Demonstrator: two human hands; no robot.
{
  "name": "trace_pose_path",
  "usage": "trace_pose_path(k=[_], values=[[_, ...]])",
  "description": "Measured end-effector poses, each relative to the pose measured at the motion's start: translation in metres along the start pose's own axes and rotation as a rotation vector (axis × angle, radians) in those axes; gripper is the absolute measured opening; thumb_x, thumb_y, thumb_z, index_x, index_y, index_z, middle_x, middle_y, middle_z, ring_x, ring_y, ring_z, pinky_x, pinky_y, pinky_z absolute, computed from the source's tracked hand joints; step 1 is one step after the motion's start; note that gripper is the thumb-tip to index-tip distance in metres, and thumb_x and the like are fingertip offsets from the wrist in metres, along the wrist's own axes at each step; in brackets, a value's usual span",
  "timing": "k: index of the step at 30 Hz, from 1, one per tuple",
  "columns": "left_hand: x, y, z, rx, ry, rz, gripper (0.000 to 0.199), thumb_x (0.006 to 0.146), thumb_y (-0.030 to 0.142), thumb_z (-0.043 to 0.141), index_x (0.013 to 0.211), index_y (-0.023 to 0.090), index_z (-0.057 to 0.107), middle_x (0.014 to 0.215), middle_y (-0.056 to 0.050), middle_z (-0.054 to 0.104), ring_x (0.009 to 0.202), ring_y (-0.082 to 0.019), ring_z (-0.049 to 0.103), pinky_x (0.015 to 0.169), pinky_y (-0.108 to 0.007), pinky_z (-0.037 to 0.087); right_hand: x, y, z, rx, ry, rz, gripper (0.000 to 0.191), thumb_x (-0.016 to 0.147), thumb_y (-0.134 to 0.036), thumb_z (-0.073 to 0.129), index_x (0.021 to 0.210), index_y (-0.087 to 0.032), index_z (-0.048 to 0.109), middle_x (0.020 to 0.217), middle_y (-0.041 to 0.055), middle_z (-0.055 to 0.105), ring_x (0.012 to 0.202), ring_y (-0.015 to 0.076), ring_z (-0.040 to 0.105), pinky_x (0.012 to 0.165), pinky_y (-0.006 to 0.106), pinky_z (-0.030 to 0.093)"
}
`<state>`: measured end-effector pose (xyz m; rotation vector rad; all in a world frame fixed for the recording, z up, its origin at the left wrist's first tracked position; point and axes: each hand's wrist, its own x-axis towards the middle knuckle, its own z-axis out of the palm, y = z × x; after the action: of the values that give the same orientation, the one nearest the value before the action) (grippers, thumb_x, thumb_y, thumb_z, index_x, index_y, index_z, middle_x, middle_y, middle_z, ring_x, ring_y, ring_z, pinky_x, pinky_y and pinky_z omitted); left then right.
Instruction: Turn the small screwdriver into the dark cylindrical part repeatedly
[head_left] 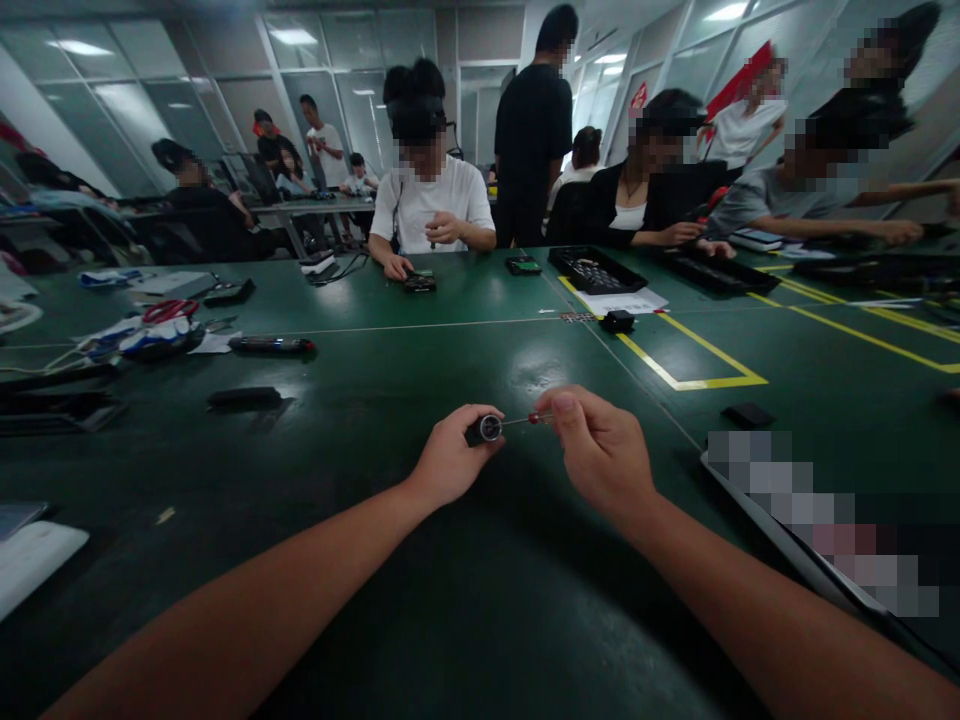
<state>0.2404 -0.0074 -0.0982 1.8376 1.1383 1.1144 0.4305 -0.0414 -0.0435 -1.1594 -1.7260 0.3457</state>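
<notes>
A black cylinder (490, 428) is gripped between left fingers (470, 412), a screwdriver (534, 418) (pointing at it) between right fingers (572, 416).

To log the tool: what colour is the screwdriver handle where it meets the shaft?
The screwdriver handle is red there, seen in the head view.

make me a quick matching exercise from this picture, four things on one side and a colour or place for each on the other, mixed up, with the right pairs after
Things:
1. cylinder
2. tape
3. screwdriver
4. table

Colour or place:
A. green
B. held in the right hand
C. held in the left hand
D. yellow

Right pairs: 1-C, 2-D, 3-B, 4-A
</notes>
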Motion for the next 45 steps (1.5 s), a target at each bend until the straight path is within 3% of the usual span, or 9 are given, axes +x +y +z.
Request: trace_pose_path(k=[6,8,13,19,25,29,35,40,45], values=[[0.0,-0.001,-0.001,0.006,0.004,-0.014,0.027,0.083,0.014,0.072,0.109,0.021,0.071,0.111,-0.005,0.072,0.107,-0.023,0.066,0.1,-0.04,0.049,-0.002,0.004,0.002,0.042,0.029,-0.001,0.023,0.103,-0.036,0.049,0.114,-0.023,0.064,0.085,0.0024,0.075,0.07,0.018,0.068,0.063,0.031,0.047],[0.0,0.0,-0.001,0.017,0.006,-0.012,0.027,0.083,0.014,0.072,0.109,0.021,0.071,0.111,-0.005,0.072,0.106,-0.023,0.066,0.101,-0.04,0.049,-0.002,0.005,0.002,0.033,0.022,-0.009,0.023,0.104,-0.037,0.048,0.112,-0.023,0.064,0.088,0.0032,0.075,0.078,0.0195,0.07,0.069,0.033,0.049],[-0.001,0.001,0.001,0.037,0.006,0.024,0.028,0.083,0.013,0.072,0.11,0.021,0.071,0.111,-0.005,0.072,0.106,-0.023,0.066,0.1,-0.04,0.049,0.0,0.001,-0.001,-0.009,0.009,-0.004,0.036,0.104,-0.044,0.046,0.086,-0.023,0.069,0.062,-0.0018,0.063,0.054,0.015,0.058,0.054,0.03,0.039],[-0.001,0.005,0.0,0.023,0.039,-0.024,0.026,0.087,0.02,0.071,0.113,0.02,0.068,0.115,-0.006,0.071,0.108,-0.024,0.066,0.102,-0.041,0.049,-0.001,0.003,0.002,0.048,0.04,-0.051,0.021,0.103,-0.035,0.049,0.115,-0.024,0.062,0.092,0.004,0.075,0.08,0.0204,0.07,0.07,0.034,0.05],[-0.001,0.005,0.001,0.033,0.017,-0.007,0.026,0.086,0.019,0.072,0.112,0.021,0.068,0.115,-0.006,0.071,0.108,-0.024,0.066,0.101,-0.041,0.05,0.001,0.001,0.0,-0.021,0.045,-0.014,0.03,0.103,-0.042,0.049,0.088,-0.024,0.068,0.065,-0.0011,0.066,0.056,0.016,0.059,0.056,0.031,0.042],[-0.001,0.005,0.0,0.027,0.026,-0.02,0.027,0.088,0.02,0.07,0.114,0.021,0.067,0.116,-0.007,0.071,0.11,-0.024,0.066,0.103,-0.041,0.049,0.0,0.003,0.003,0.046,0.069,0.001,0.02,0.103,-0.034,0.048,0.109,-0.024,0.065,0.084,0.0019,0.073,0.071,0.0184,0.067,0.067,0.033,0.049],[-0.002,0.004,0.0,0.035,0.008,-0.003,0.026,0.087,0.019,0.071,0.113,0.021,0.068,0.116,-0.007,0.071,0.11,-0.024,0.066,0.104,-0.042,0.049,0.001,0.003,0.003,0.016,0.037,-0.002,0.031,0.103,-0.042,0.048,0.086,-0.023,0.067,0.07,-0.0002,0.067,0.06,0.0162,0.061,0.057,0.031,0.042],[-0.002,0.003,0.002,0.044,0.016,-0.015,0.025,0.087,0.018,0.071,0.112,0.021,0.068,0.116,-0.006,0.071,0.11,-0.024,0.066,0.103,-0.042,0.049,0.0,0.004,0.005,0.076,0.044,0.023,0.018,0.101,-0.036,0.053,0.107,-0.023,0.064,0.086,0.0031,0.076,0.076,0.0197,0.071,0.065,0.032,0.049],[0.0,0.005,0.002,0.103,0.011,0.008,0.025,0.087,0.016,0.071,0.111,0.022,0.067,0.114,-0.006,0.071,0.108,-0.024,0.066,0.101,-0.04,0.05,0.0,0.011,0.011,0.149,0.05,0.089,0.021,0.103,-0.04,0.049,0.102,-0.024,0.062,0.085,0.0037,0.073,0.078,0.0202,0.07,0.073,0.036,0.053]])
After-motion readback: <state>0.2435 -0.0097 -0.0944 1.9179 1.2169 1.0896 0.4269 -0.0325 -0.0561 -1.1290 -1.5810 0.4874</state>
